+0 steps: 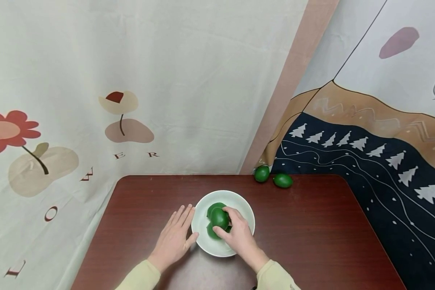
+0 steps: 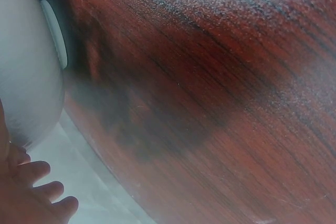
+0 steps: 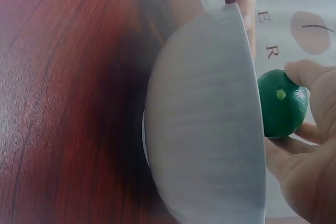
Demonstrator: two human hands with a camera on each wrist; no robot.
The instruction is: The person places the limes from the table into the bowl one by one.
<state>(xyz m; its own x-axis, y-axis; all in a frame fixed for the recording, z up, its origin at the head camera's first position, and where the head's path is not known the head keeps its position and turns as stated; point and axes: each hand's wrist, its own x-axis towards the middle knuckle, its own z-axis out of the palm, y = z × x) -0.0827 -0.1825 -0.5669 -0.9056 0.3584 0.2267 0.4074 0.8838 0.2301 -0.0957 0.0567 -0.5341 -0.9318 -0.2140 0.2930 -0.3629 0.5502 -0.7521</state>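
A white bowl (image 1: 244, 201) stands near the middle of the table, and its smooth outer wall (image 3: 210, 119) fills the centre of the right wrist view. My right hand (image 1: 241, 233) reaches over its right side and holds a green lime (image 1: 219, 218) between thumb and fingers. In the right wrist view that lime (image 3: 281, 111) shows its pale stem spot just above the rim. Other limes (image 1: 212, 233) lie beneath it in the bowl, partly hidden. Straight-fingered, my left hand (image 1: 175, 235) is at the bowl's left rim, thumb against the edge.
Two more limes, one upright-looking (image 1: 262, 174) and one lying sideways (image 1: 283, 181), sit at the table's back edge, right of the bowl. The dark red wood-grain table (image 1: 311, 229) has rounded back corners. Printed cloth (image 1: 203, 80) hangs behind it.
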